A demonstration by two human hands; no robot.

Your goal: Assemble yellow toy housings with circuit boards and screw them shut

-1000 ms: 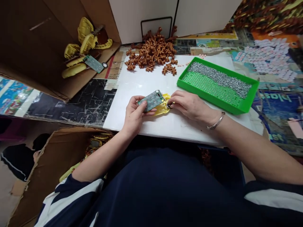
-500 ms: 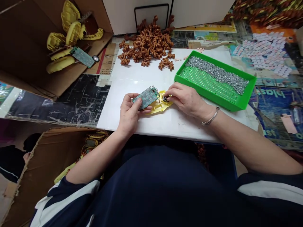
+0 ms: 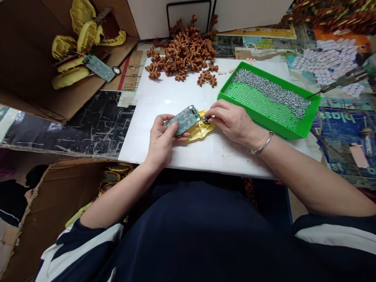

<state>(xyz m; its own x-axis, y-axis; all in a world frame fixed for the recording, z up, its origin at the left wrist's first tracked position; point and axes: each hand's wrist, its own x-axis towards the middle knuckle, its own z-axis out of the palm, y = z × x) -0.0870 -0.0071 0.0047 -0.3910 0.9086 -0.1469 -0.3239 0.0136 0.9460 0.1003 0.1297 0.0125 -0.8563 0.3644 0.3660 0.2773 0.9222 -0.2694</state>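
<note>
Green tray [image 3: 304, 130], screws [image 3: 270, 90] inside, beside right hand [image 3: 235, 121]. Cardboard box [image 3: 26, 47]: yellow shells [image 3: 87, 37].

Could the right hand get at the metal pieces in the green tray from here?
Probably yes: the right hand is beside the open-topped green tray, and the metal pieces lie mostly uncovered. It holds the small round part, which may need releasing first.

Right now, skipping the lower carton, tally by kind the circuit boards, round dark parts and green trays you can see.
Circuit boards: 2, one in your left hand, one at the mouth of the upper carton
Round dark parts: 2, one at your right hand, one beside the carton's board
Green tray: 1
Total: 5
</note>
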